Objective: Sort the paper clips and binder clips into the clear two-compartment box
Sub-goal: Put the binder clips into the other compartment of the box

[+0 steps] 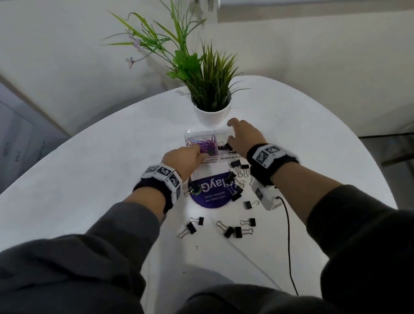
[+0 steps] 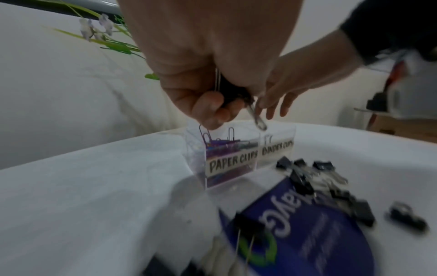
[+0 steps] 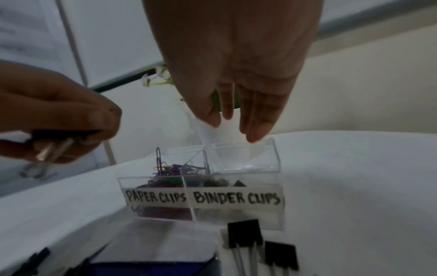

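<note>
The clear two-compartment box [image 1: 197,133] stands in front of the plant pot. Its left half, labelled PAPER CLIPS, holds coloured paper clips [image 3: 163,173]. The right half, labelled BINDER CLIPS, holds a few black binder clips [image 3: 220,182]. My left hand [image 2: 227,106] grips a black binder clip [image 2: 232,93] with silver handles, just above the box's near left side. My right hand [image 3: 236,127] hovers over the binder-clip half with straight fingers, holding nothing. Several loose binder clips [image 1: 238,231] lie on the white table.
A dark blue round mat [image 1: 211,194] lies just in front of the box, with binder clips [image 1: 237,176] along its right edge. The white plant pot [image 1: 212,115] stands right behind the box. A black cable [image 1: 287,238] runs from my right wrist toward me.
</note>
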A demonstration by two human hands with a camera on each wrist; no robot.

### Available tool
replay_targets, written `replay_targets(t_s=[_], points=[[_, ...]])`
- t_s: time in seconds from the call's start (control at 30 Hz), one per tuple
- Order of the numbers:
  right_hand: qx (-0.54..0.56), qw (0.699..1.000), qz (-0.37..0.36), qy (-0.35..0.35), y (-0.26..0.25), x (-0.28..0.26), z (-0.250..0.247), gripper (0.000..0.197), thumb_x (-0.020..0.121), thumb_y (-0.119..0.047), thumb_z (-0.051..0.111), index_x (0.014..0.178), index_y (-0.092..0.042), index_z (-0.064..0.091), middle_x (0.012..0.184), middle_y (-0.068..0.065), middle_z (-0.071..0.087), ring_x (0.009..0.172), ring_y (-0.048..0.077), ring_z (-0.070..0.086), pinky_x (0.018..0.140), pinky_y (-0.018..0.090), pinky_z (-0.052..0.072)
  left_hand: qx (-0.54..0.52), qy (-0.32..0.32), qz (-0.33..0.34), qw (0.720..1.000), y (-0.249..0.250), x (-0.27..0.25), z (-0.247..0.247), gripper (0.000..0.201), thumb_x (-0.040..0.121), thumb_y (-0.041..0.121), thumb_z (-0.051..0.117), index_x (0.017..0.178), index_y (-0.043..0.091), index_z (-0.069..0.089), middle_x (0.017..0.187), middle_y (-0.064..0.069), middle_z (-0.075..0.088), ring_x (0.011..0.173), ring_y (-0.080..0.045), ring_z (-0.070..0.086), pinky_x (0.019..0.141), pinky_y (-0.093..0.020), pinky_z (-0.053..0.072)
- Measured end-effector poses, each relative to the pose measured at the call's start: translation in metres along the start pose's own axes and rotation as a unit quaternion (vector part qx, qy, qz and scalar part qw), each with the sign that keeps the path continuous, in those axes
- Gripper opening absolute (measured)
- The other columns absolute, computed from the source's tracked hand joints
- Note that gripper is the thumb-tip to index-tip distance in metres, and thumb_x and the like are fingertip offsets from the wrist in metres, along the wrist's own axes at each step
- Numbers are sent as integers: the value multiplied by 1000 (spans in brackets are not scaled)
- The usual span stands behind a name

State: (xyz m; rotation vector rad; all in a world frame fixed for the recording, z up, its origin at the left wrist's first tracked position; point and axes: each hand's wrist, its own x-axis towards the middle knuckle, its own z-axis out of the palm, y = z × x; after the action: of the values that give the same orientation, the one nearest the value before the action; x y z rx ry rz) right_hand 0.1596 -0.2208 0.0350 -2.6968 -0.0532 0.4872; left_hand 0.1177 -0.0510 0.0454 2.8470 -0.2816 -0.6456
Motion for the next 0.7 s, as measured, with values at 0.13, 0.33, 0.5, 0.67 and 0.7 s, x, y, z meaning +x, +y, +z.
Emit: replay_targets(t_s=[0.13,0.33,0.5,0.67,0.7], points=[[34,995,55,79,32,-20,1,32,92,-7,40,122,-10,51,126,12,55,112,30,55,86,35,44,-62,17,14,998,17,29,-9,32,100,32,37,123,10,45,109,-15,66,97,-31,63,79,-36,47],[-19,995,83,-49,76,-56,36,41,91,-6,45,131,-13,46,136,9,47,123,28,48,95,39,46,-133,14,35,990,47,69,-4,34,97,26,48,126,9,46,126,-14,55,109,-30,58,86,-35,44],[-56,995,30,-71,81,-72,53,53,91,-4,44,141,-17,37,147,2,39,127,28,43,100,37,44,-134,18,40,990,52,78,3,44,93,27,54,133,11,45,137,-12,43,119,-29,52,101,-39,42],[-107,992,-12,-67,78,-71,63,55,89,1,45,141,-15,38,147,5,38,125,30,43,97,38,46,-106,44,94,989,50,69,15,35,94,18,50,127,11,52,135,-11,44,127,-27,42,107,-37,37],[-108,992,-12,-66,78,-69,65,52,89,2,45,138,-13,41,142,8,41,123,30,43,94,38,47,-95,50,101,989,50,68,16,33,94,17,49,127,11,53,134,-10,46,126,-26,43,107,-37,38]])
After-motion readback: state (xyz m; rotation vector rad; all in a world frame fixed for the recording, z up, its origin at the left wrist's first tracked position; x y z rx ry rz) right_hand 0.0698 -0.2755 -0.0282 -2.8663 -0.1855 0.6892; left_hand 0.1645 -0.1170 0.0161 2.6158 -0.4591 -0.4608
